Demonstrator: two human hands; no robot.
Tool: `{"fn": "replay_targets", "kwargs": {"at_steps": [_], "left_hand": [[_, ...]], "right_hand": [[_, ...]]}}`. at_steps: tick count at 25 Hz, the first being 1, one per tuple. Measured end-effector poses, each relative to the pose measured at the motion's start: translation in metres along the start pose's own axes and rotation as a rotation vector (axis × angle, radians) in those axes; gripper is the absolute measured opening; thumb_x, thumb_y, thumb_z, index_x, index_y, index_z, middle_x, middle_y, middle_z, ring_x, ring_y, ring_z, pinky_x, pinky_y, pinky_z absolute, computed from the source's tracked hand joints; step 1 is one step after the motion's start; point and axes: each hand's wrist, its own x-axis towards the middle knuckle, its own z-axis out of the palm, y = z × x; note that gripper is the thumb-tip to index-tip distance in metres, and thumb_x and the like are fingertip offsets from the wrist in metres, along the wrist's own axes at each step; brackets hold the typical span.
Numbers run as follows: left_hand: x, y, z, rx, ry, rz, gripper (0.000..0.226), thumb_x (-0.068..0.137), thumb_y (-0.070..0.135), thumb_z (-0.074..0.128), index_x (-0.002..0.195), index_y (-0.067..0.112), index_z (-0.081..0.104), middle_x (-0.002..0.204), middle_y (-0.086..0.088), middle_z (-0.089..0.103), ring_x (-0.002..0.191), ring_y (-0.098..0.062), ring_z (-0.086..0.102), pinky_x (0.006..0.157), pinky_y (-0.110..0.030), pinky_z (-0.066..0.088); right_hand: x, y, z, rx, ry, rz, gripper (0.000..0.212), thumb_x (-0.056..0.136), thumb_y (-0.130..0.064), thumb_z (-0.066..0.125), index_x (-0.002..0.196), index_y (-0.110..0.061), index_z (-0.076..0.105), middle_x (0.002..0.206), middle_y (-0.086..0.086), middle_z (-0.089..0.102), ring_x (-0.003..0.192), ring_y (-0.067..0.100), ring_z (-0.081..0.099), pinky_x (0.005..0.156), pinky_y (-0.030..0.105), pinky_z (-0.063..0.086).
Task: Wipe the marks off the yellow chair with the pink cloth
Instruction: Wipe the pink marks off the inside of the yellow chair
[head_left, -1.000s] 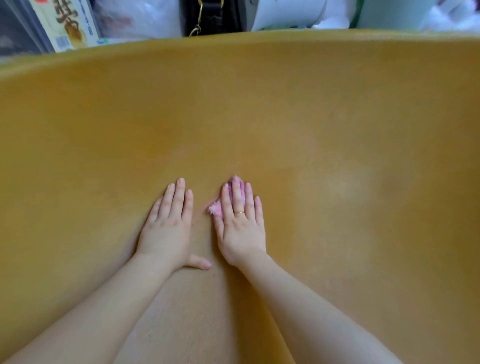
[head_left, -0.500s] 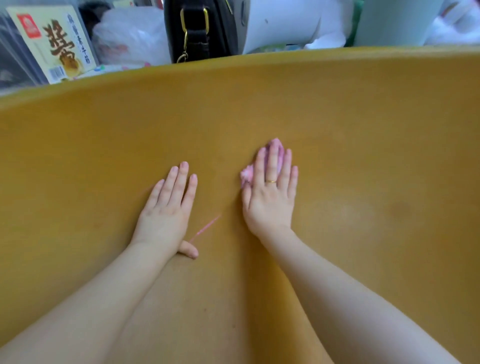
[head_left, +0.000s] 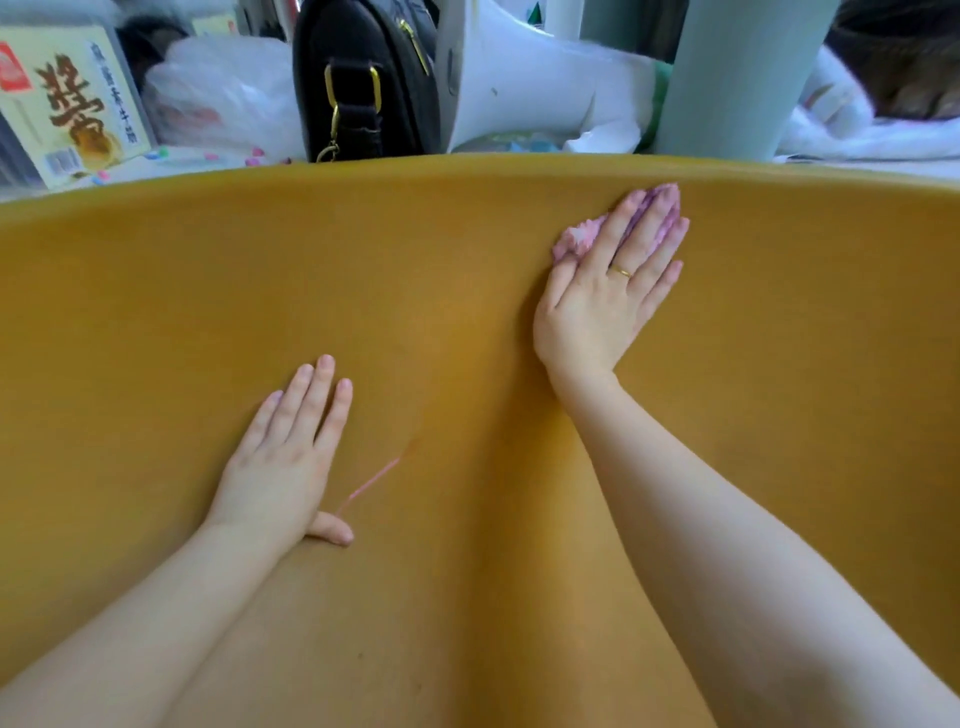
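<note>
The right hand (head_left: 608, 291), fingers straight and together, presses a bunched pink cloth (head_left: 582, 236) flat against the yellow chair (head_left: 156, 312), just below its upper rim. The cloth's long axis runs up and to the right, along the fingers; most of it is hidden beneath them. The left hand (head_left: 283, 457) rests flat and relaxed lower down, holding nothing. Just beside its thumb lies a thin pink mark (head_left: 371, 483), slanting up to the right. Both forearms are cut off below.
</note>
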Motion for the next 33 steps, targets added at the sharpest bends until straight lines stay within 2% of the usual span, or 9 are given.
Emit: {"fn": "replay_targets", "kwargs": {"at_steps": [4,7,10,15,22,24,27,30,33], "left_hand": [[-0.003,0.009,-0.009,-0.061,-0.013,0.015,0.145,0.050,0.066,0.074,0.137,0.007,-0.025,0.144,-0.010,-0.036,0.143,-0.022,-0.018,0.115,-0.030,-0.009],[-0.010,0.002,-0.027,-0.103,0.045,0.019,0.127,0.060,0.061,0.074,0.149,0.007,0.002,0.157,-0.007,-0.010,0.146,-0.021,0.000,0.114,-0.026,-0.004],[-0.021,-0.036,-0.040,0.071,0.152,-0.158,0.129,0.033,0.059,0.086,0.136,-0.004,0.043,0.149,-0.020,0.033,0.135,-0.032,0.037,0.111,-0.035,0.014],[-0.058,-0.097,-0.057,0.152,0.148,-0.487,0.134,0.052,0.067,0.072,0.150,0.012,0.000,0.155,-0.018,-0.017,0.143,-0.031,-0.012,0.109,-0.040,-0.014],[-0.067,-0.115,-0.039,0.167,0.183,-0.403,0.138,0.019,0.051,0.089,0.137,-0.001,0.042,0.148,-0.023,0.032,0.135,-0.037,0.034,0.108,-0.041,0.013],[-0.069,-0.114,-0.048,0.148,0.080,-0.394,0.138,0.037,0.054,0.086,0.146,0.000,0.021,0.156,-0.020,0.011,0.143,-0.033,0.019,0.112,-0.037,0.004],[-0.071,-0.111,-0.054,0.113,0.077,-0.342,0.120,0.074,0.051,0.067,0.146,0.006,-0.018,0.152,-0.012,-0.029,0.144,-0.026,-0.017,0.115,-0.035,-0.010],[-0.073,-0.117,-0.062,0.072,0.195,-0.290,0.102,0.078,0.033,0.071,0.149,0.005,0.005,0.158,-0.013,-0.006,0.146,-0.026,0.003,0.117,-0.035,0.006],[-0.082,-0.129,-0.081,-0.048,0.187,-0.280,0.074,0.094,0.029,0.045,0.150,0.022,-0.004,0.158,-0.002,-0.013,0.146,-0.020,-0.009,0.117,-0.034,-0.004]], "right_hand": [[-0.070,-0.069,0.018,0.093,-0.148,-0.455,0.063,0.082,-0.031,0.039,0.141,-0.009,0.032,0.149,0.011,0.031,0.138,0.032,0.022,0.111,0.045,0.010],[-0.082,-0.078,0.016,0.102,-0.253,-0.757,0.059,0.087,-0.033,0.042,0.142,-0.015,0.032,0.150,0.005,0.031,0.138,0.026,0.023,0.111,0.042,0.010],[-0.049,-0.053,0.015,0.027,-0.130,-0.607,0.057,0.089,-0.034,0.042,0.142,-0.016,0.032,0.149,0.007,0.033,0.137,0.031,0.027,0.110,0.044,0.010],[-0.054,-0.099,0.018,0.161,-0.162,-0.118,0.062,0.093,-0.036,0.032,0.146,-0.008,0.017,0.153,0.018,0.015,0.140,0.040,0.010,0.112,0.049,0.005],[-0.179,-0.201,0.010,0.415,-0.386,-0.708,0.064,0.088,-0.041,0.032,0.143,-0.011,0.019,0.152,0.013,0.023,0.139,0.031,0.012,0.110,0.042,0.005],[-0.148,-0.183,0.019,0.356,-0.282,-0.898,0.060,0.089,-0.041,0.035,0.141,-0.014,0.024,0.150,0.011,0.030,0.138,0.030,0.021,0.110,0.039,0.009],[-0.100,-0.176,0.027,0.266,-0.184,-0.684,0.059,0.092,-0.037,0.035,0.145,-0.013,0.023,0.152,0.012,0.025,0.139,0.032,0.017,0.112,0.036,-0.001],[-0.121,-0.216,0.016,0.358,-0.222,-0.343,0.061,0.093,-0.036,0.032,0.145,-0.006,0.019,0.152,0.019,0.017,0.140,0.037,0.012,0.114,0.040,0.001],[-0.173,-0.257,-0.009,0.562,-0.352,-0.383,0.063,0.093,-0.035,0.030,0.145,-0.004,0.013,0.153,0.021,0.010,0.140,0.037,0.007,0.112,0.043,0.004]]}}
